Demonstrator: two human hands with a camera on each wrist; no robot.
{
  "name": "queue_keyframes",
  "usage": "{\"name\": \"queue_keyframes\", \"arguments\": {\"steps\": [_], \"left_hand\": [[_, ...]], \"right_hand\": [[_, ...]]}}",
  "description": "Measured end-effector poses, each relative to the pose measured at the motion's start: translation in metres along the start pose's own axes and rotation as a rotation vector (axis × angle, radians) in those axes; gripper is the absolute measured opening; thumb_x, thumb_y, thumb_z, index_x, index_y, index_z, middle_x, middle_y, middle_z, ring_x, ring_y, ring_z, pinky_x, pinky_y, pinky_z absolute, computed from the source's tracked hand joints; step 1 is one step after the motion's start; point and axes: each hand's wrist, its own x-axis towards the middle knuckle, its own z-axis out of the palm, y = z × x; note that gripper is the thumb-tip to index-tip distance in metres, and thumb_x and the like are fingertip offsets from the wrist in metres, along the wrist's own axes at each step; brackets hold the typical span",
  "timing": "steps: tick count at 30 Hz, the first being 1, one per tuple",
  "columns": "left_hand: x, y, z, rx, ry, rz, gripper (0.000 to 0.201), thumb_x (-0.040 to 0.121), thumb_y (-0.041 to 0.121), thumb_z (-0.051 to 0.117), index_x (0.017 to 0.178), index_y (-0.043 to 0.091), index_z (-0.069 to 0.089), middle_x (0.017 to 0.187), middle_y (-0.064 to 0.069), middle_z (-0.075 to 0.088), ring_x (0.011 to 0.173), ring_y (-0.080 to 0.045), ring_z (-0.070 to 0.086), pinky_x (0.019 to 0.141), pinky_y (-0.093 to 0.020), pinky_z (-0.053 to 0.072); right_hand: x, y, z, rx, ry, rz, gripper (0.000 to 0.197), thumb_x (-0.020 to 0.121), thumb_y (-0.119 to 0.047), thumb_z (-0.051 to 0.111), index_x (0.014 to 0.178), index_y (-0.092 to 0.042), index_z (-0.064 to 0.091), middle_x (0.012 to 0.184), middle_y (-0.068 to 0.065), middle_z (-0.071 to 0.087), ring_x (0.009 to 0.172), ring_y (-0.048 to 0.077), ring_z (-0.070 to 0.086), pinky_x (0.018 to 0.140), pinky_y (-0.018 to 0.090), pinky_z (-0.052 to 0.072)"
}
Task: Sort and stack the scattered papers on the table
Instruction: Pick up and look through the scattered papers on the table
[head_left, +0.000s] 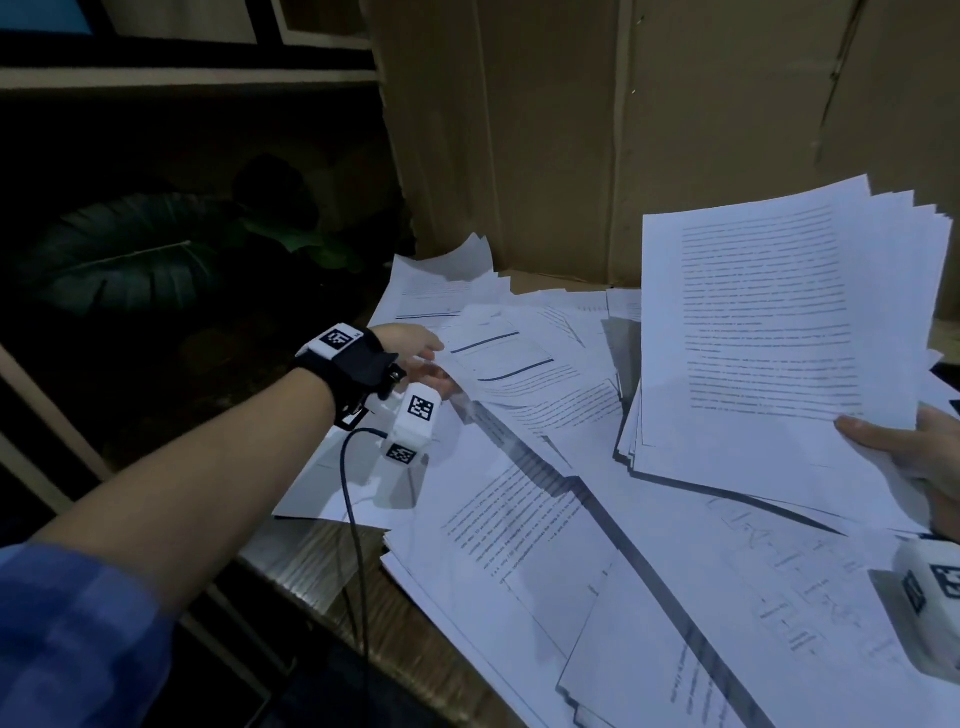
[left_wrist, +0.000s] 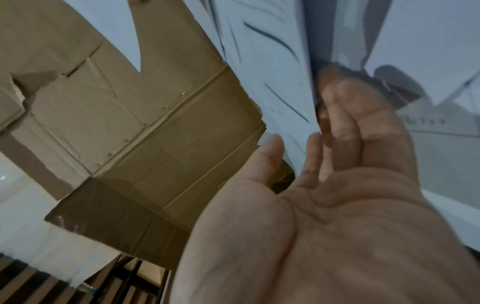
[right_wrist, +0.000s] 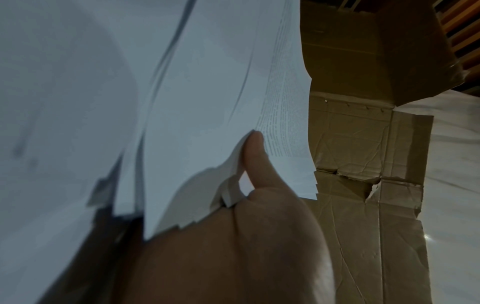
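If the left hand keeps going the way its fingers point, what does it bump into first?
Probably the loose sheet with the dark lines. The left hand has straight fingers already at that sheet's edge, seemingly sliding under it. How far under is unclear.

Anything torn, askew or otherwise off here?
Yes: the held stack in the right hand is fanned, its edges stepped. Loose sheets overhang the table edge. The cardboard behind is torn and creased.

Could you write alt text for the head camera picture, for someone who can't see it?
A person's right hand holds up a stack of printed pages while the left hand reaches to a loose sheet among scattered papers on a wooden table. A cardboard sheet stands behind.
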Motion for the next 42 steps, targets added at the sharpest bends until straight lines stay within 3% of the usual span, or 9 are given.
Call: {"name": "queue_keyframes", "arguments": {"steps": [4,8,15,19,25,28,35,38,42], "left_hand": [[0.01,-0.009,-0.005,0.115,-0.042,-0.04,0.041,0.102,0.013,0.05,0.138,-0.004,0.044,0.137,-0.019,0.053,0.106,-0.032,0.06,0.094,-0.034,0.047],[0.016,-0.012,-0.006,0.24,0.005,0.002,0.023,0.096,0.024,0.061,0.089,0.002,0.06,0.092,-0.018,0.063,0.07,-0.026,0.049,0.038,-0.013,0.037],[0.011,-0.012,0.011,0.28,0.125,0.197,0.049,0.092,0.004,0.065,0.134,-0.006,0.042,0.117,-0.024,0.06,0.1,-0.024,0.057,0.088,-0.034,0.049],[-0.002,-0.02,-0.019,0.129,0.098,0.238,0.019,0.093,-0.005,0.057,0.083,0.008,0.049,0.093,-0.016,0.058,0.074,-0.023,0.058,0.059,-0.027,0.055],[-0.036,-0.062,-0.084,0.017,-0.03,0.092,0.021,0.094,-0.006,0.053,0.114,-0.006,0.059,0.105,-0.021,0.067,0.08,-0.029,0.069,0.068,-0.036,0.059],[-0.036,-0.078,-0.094,0.066,-0.034,0.101,0.051,0.087,-0.005,0.064,0.134,0.004,0.049,0.119,-0.019,0.066,0.102,-0.036,0.066,0.086,-0.049,0.055],[-0.045,-0.071,-0.074,0.327,-0.016,0.162,0.089,0.085,-0.006,0.068,0.154,0.02,0.02,0.14,-0.013,0.05,0.114,-0.033,0.058,0.082,-0.042,0.054],[-0.056,-0.073,-0.077,0.345,0.012,0.134,0.114,0.072,0.015,0.085,0.156,0.022,0.008,0.142,-0.009,0.047,0.109,-0.032,0.061,0.095,-0.048,0.052],[-0.087,-0.088,-0.074,0.559,-0.09,0.129,0.141,0.039,0.046,0.09,0.154,0.025,0.013,0.133,-0.004,0.046,0.119,-0.02,0.05,0.072,-0.025,0.057]], "right_hand": [[-0.001,-0.003,-0.001,-0.001,0.002,0.013,0.046,0.096,-0.006,0.055,0.14,-0.019,0.055,0.125,0.005,0.07,0.104,0.028,0.071,0.084,0.044,0.057],[-0.002,0.0,-0.001,0.003,0.019,0.003,0.047,0.095,-0.006,0.056,0.14,-0.019,0.055,0.127,0.003,0.069,0.108,0.026,0.07,0.092,0.045,0.052],[-0.004,-0.001,-0.003,0.028,-0.021,0.014,0.057,0.083,-0.017,0.062,0.139,-0.018,0.056,0.13,0.006,0.067,0.117,0.032,0.066,0.097,0.052,0.048],[-0.005,-0.004,-0.001,0.025,-0.011,0.016,0.058,0.082,-0.018,0.063,0.139,-0.018,0.056,0.129,0.005,0.068,0.116,0.032,0.066,0.096,0.051,0.049],[-0.006,-0.004,-0.001,-0.001,-0.022,-0.001,0.055,0.083,-0.018,0.063,0.138,-0.018,0.057,0.13,0.005,0.068,0.117,0.031,0.065,0.099,0.05,0.046],[-0.005,-0.003,-0.001,0.009,-0.019,-0.009,0.048,0.09,-0.014,0.059,0.138,-0.017,0.057,0.13,0.006,0.067,0.118,0.031,0.065,0.099,0.049,0.046],[-0.004,-0.002,-0.002,-0.029,0.03,-0.011,0.055,0.083,-0.02,0.065,0.137,-0.019,0.058,0.129,0.004,0.068,0.114,0.028,0.068,0.095,0.045,0.051],[-0.006,-0.004,0.001,-0.045,0.009,-0.002,0.055,0.084,-0.02,0.065,0.138,-0.02,0.057,0.13,0.004,0.068,0.113,0.029,0.068,0.095,0.047,0.051],[-0.002,-0.001,0.001,0.022,-0.066,-0.028,0.045,0.096,-0.008,0.055,0.14,-0.017,0.054,0.132,-0.001,0.066,0.116,0.021,0.066,0.094,0.038,0.056]]}}
